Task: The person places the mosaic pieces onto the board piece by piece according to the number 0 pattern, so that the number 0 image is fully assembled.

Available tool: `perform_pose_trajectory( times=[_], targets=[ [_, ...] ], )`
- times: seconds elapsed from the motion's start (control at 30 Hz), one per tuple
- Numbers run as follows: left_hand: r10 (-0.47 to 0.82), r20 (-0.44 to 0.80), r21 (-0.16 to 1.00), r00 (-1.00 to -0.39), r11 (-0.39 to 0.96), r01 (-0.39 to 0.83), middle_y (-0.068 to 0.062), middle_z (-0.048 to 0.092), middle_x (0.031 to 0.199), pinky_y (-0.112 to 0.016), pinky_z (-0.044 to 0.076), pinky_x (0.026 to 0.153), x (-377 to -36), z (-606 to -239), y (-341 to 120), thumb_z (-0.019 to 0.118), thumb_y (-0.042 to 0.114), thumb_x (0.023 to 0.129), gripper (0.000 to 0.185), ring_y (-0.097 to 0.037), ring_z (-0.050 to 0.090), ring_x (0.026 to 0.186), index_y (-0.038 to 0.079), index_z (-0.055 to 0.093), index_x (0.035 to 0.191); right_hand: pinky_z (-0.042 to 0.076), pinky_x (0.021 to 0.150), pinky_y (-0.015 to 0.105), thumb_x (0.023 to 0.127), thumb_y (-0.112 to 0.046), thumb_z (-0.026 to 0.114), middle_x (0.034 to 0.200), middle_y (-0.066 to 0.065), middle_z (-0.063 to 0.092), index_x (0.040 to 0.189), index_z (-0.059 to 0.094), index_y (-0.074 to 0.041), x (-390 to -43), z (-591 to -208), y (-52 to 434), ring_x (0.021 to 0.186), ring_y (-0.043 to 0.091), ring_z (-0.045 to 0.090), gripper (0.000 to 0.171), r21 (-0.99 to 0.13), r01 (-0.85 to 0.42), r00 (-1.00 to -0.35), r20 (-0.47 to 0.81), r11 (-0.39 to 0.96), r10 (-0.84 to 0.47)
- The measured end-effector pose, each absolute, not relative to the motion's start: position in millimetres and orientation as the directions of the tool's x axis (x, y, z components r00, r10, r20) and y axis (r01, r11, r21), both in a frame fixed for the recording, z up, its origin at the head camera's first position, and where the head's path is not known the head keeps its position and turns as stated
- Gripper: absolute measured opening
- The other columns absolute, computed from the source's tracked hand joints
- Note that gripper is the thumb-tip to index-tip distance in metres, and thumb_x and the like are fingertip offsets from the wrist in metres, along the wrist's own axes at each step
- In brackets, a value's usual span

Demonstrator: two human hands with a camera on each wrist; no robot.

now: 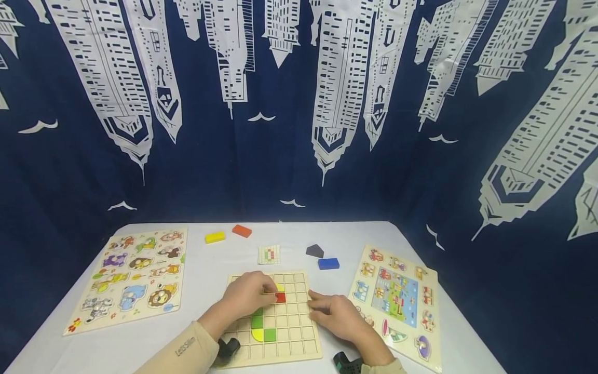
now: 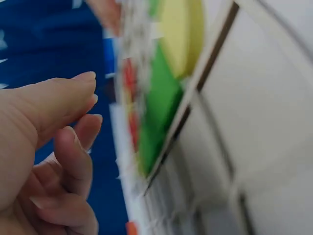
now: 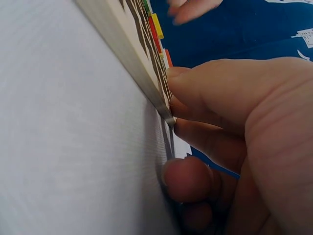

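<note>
Red block (image 1: 280, 297): under left hand (image 1: 247, 296) fingertips, on grid board (image 1: 289, 337); grip unclear. Right hand (image 1: 338, 314): fingers pressing board's right edge, holding nothing.

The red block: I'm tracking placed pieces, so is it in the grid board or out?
In. The red block sits in a square of the grid board, beside the left hand.

Both forearms reach forward in tan sleeves, the left hand (image 1: 247, 296) lying palm down with fingers curled loosely and thumb apart, while the right hand (image 1: 338, 317) lies just beside it, its fingertips (image 3: 188, 105) bent and pressing forward.
</note>
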State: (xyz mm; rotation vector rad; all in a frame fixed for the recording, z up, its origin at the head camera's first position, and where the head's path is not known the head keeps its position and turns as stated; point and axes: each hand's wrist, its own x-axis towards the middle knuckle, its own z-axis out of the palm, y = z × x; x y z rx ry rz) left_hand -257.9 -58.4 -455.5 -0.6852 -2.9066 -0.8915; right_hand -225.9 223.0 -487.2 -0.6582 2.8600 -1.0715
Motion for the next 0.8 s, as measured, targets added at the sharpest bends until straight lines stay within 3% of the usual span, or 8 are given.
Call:
perform_pose_trajectory(
  times=[0.13, 0.3, 0.47, 0.53, 0.8],
  targets=[
    [0.290, 0.113, 0.571, -0.950, 0.764, 0.301, 0.015, 0.070, 0.096, -0.039, 0.052, 0.077, -234, -442, -100, 0.081, 0.028, 0.088, 0.018, -0.011, 0.064, 0.089, 0.027, 0.078, 0.106, 0.043, 0.110, 0.058, 0.094, -0.031, 0.073, 0.145, 0.003, 0.061, 0.121, 0.077, -0.016, -228, -488, 221, 0.133, 0.035, 0.059, 0.031, -0.635, -0.384, -0.908, 0.127, 0.670, -0.400],
    [0.166, 0.015, 0.630, -0.986, 0.764, 0.138, 0.008, 0.071, 0.106, -0.029, 0.047, 0.060, -202, -436, -159, 0.082, 0.017, 0.084, 0.032, -0.012, 0.055, 0.067, 0.026, 0.075, 0.114, 0.043, 0.110, 0.057, 0.094, -0.032, 0.073, 0.145, 0.003, 0.061, 0.121, 0.077, -0.016, -228, -488, 222, 0.133, 0.035, 0.059, 0.031, -0.618, -0.377, -0.912, 0.116, 0.690, -0.394],
    [0.259, -0.031, 0.682, -0.965, 0.712, 0.169, 0.001, 0.070, 0.112, -0.024, 0.040, 0.048, -185, -455, -205, 0.086, 0.011, 0.079, 0.044, -0.011, 0.047, 0.052, 0.019, 0.071, 0.120, 0.044, 0.109, 0.057, 0.094, -0.029, 0.073, 0.145, 0.004, 0.061, 0.120, 0.077, -0.015, -227, -487, 223, 0.132, 0.034, 0.060, 0.030, -0.618, -0.383, -0.911, 0.127, 0.687, -0.393],
    [0.311, -0.053, 0.712, -0.949, 0.678, 0.182, -0.001, 0.069, 0.102, -0.023, 0.039, 0.047, -182, -465, -216, 0.086, 0.013, 0.080, 0.045, -0.008, 0.045, 0.050, 0.018, 0.070, 0.122, 0.044, 0.109, 0.057, 0.094, -0.029, 0.073, 0.145, 0.003, 0.061, 0.120, 0.077, -0.015, -227, -487, 223, 0.132, 0.034, 0.060, 0.030, -0.619, -0.386, -0.909, 0.132, 0.684, -0.394],
    [0.346, -0.033, 0.738, -0.938, 0.641, 0.211, 0.004, 0.067, 0.098, -0.022, 0.039, 0.051, -183, -482, -227, 0.088, 0.022, 0.079, 0.039, -0.008, 0.046, 0.055, 0.017, 0.073, 0.114, 0.043, 0.111, 0.056, 0.094, -0.031, 0.073, 0.145, 0.002, 0.061, 0.120, 0.077, -0.017, -227, -489, 222, 0.134, 0.033, 0.058, 0.030, -0.627, -0.365, -0.918, 0.117, 0.688, -0.380]
  ],
)
